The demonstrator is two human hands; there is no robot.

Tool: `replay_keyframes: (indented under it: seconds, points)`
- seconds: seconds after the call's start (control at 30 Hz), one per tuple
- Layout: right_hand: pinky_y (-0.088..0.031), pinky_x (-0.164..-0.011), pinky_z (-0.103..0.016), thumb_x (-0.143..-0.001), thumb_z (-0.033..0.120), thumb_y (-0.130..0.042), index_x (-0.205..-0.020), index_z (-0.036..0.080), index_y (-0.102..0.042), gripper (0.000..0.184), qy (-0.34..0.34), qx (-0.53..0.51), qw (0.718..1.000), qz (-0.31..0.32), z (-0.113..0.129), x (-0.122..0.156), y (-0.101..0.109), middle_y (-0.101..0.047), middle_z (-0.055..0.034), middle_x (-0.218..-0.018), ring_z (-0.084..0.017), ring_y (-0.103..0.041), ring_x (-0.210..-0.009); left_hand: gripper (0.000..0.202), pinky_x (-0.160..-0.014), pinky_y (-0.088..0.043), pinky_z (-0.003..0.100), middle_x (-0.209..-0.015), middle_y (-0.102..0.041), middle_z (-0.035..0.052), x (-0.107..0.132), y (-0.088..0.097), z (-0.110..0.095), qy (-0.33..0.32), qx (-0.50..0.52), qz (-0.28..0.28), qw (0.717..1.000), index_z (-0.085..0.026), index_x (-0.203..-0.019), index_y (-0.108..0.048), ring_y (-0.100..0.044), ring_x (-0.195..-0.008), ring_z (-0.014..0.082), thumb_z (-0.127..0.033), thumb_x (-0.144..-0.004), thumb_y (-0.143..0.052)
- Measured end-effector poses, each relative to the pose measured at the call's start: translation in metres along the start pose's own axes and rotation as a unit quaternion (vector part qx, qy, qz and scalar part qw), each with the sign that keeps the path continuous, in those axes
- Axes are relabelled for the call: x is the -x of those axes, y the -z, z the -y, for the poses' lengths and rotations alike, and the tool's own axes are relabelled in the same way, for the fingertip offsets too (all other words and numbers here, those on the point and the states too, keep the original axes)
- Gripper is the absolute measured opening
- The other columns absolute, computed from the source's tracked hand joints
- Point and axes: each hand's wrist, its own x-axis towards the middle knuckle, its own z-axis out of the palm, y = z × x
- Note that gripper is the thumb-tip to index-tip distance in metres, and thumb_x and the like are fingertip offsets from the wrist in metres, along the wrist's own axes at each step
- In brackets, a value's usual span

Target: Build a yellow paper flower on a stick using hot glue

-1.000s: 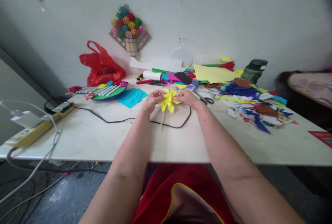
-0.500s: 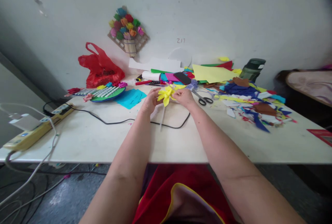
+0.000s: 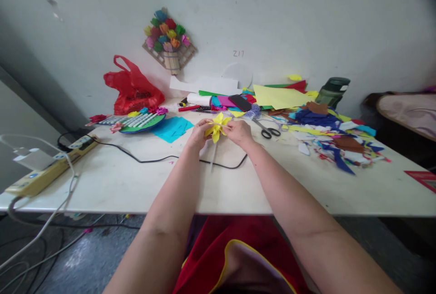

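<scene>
A yellow paper flower [image 3: 215, 136] with pointed petals is held up between my two hands over the middle of the table. My left hand [image 3: 200, 134] is closed on its left side. From the right, the fingers of my right hand [image 3: 240, 131] pinch at the flower's petals near the centre. A thin whitish stick [image 3: 213, 160] lies below the flower; whether it joins the flower I cannot tell. Just right of my right hand rest black-handled scissors [image 3: 266, 131], beside a bundle of purple yarn [image 3: 254, 111].
A black cable [image 3: 136, 160] crosses the white table from a yellow power strip [image 3: 37, 173]. Blue paper [image 3: 172, 129], a red plastic bag [image 3: 138, 92] and a decorated round board [image 3: 143, 124] sit left. Coloured scraps [image 3: 347, 143] and a dark bottle [image 3: 333, 92] are right.
The yellow flower has turned so that its petals spread more evenly toward me. My right hand has shifted slightly left and lower, with its fingers closer to the flower's centre.
</scene>
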Motion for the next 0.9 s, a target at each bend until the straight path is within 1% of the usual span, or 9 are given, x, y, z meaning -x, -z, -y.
replay_keyframes:
  seconds: [0.17, 0.3, 0.37, 0.43, 0.53, 0.63, 0.73, 0.83, 0.9]
  points:
    - [-0.025, -0.054, -0.026, -0.078, 0.039, -0.055, -0.068, 0.021, -0.068, 0.025, 0.007, 0.006, 1.0, 0.017, 0.002, 0.001, 0.002, -0.063, -0.0017, -0.067, -0.015, -0.05, -0.064, 0.025, -0.046, -0.042, 0.02, -0.061, -0.057, -0.0028, -0.001, 0.0, 0.002, -0.011, -0.012, -0.027, 1.0, -0.018, -0.073, -0.055, -0.055, -0.051, 0.0104, -0.023, -0.052, -0.066]
    - [-0.027, -0.054, -0.026, -0.076, 0.052, -0.058, -0.063, 0.02, -0.063, 0.035, 0.006, -0.001, 0.998, 0.058, -0.003, -0.002, 0.011, -0.061, -0.0011, -0.066, -0.014, -0.049, -0.064, 0.025, -0.046, -0.04, 0.02, -0.059, -0.057, -0.0023, -0.002, 0.002, 0.002, -0.011, -0.021, -0.038, 0.999, -0.017, -0.073, -0.056, -0.055, -0.051, 0.0109, -0.024, -0.052, -0.066]
    - [-0.026, -0.054, -0.026, -0.077, 0.059, -0.055, -0.061, 0.02, -0.061, 0.043, 0.005, -0.006, 0.997, 0.074, -0.006, -0.004, 0.017, -0.059, -0.0013, -0.066, -0.014, -0.049, -0.064, 0.025, -0.047, -0.042, 0.021, -0.06, -0.058, -0.0013, -0.003, 0.003, 0.002, -0.004, -0.028, -0.037, 0.999, -0.017, -0.074, -0.055, -0.057, -0.052, 0.0125, -0.024, -0.052, -0.066]
    - [-0.028, -0.056, -0.026, -0.082, 0.062, -0.046, -0.064, 0.019, -0.062, 0.049, 0.008, -0.026, 0.996, 0.085, -0.009, -0.006, 0.024, -0.06, -0.0019, -0.068, -0.015, -0.05, -0.065, 0.025, -0.049, -0.044, 0.023, -0.062, -0.061, 0.0, -0.003, 0.004, 0.002, 0.004, -0.033, -0.038, 0.999, -0.017, -0.075, -0.056, -0.06, -0.054, 0.0141, -0.024, -0.053, -0.065]
    - [-0.032, -0.06, -0.026, -0.09, 0.056, -0.034, -0.079, 0.019, -0.067, 0.051, -0.006, -0.079, 0.993, 0.088, -0.012, -0.006, 0.031, -0.063, -0.0035, -0.074, -0.015, -0.053, -0.067, 0.026, -0.051, -0.047, 0.024, -0.064, -0.062, 0.0013, -0.004, 0.004, 0.001, 0.011, -0.036, -0.039, 0.999, -0.016, -0.077, -0.057, -0.062, -0.056, 0.0153, -0.023, -0.053, -0.064]
    - [-0.034, -0.062, -0.026, -0.091, 0.046, -0.036, -0.088, 0.017, -0.07, 0.045, -0.004, -0.112, 0.99, 0.085, -0.014, -0.005, 0.036, -0.065, -0.0038, -0.073, -0.015, -0.053, -0.067, 0.027, -0.052, -0.049, 0.025, -0.065, -0.063, 0.002, -0.003, 0.005, 0.001, 0.018, -0.039, -0.035, 0.998, -0.015, -0.08, -0.058, -0.063, -0.055, 0.0158, -0.022, -0.054, -0.064]
    - [-0.032, -0.061, -0.025, -0.088, 0.043, -0.043, -0.085, 0.016, -0.071, 0.039, 0.026, -0.126, 0.987, 0.096, -0.018, -0.005, 0.037, -0.063, -0.0021, -0.068, -0.014, -0.051, -0.065, 0.028, -0.052, -0.05, 0.026, -0.065, -0.064, 0.0025, -0.003, 0.005, 0.001, 0.017, -0.04, -0.034, 0.998, -0.014, -0.08, -0.059, -0.063, -0.055, 0.016, -0.023, -0.054, -0.064]
    - [-0.031, -0.058, -0.025, -0.085, 0.046, -0.046, -0.08, 0.015, -0.072, 0.04, 0.032, -0.14, 0.984, 0.106, -0.026, -0.007, 0.034, -0.057, 0.0, -0.062, -0.013, -0.048, -0.062, 0.026, -0.052, -0.05, 0.026, -0.065, -0.064, 0.003, -0.003, 0.006, 0.001, 0.013, -0.034, -0.037, 0.999, -0.014, -0.079, -0.06, -0.063, -0.056, 0.0164, -0.023, -0.055, -0.064]
    - [-0.031, -0.057, -0.025, -0.082, 0.05, -0.049, -0.075, 0.015, -0.07, 0.041, 0.031, -0.137, 0.985, 0.101, -0.033, -0.009, 0.031, -0.051, 0.0013, -0.058, -0.013, -0.046, -0.06, 0.025, -0.053, -0.05, 0.027, -0.066, -0.064, 0.0034, -0.004, 0.006, 0.002, 0.012, -0.031, -0.042, 0.999, -0.015, -0.079, -0.06, -0.063, -0.056, 0.0163, -0.022, -0.056, -0.063]
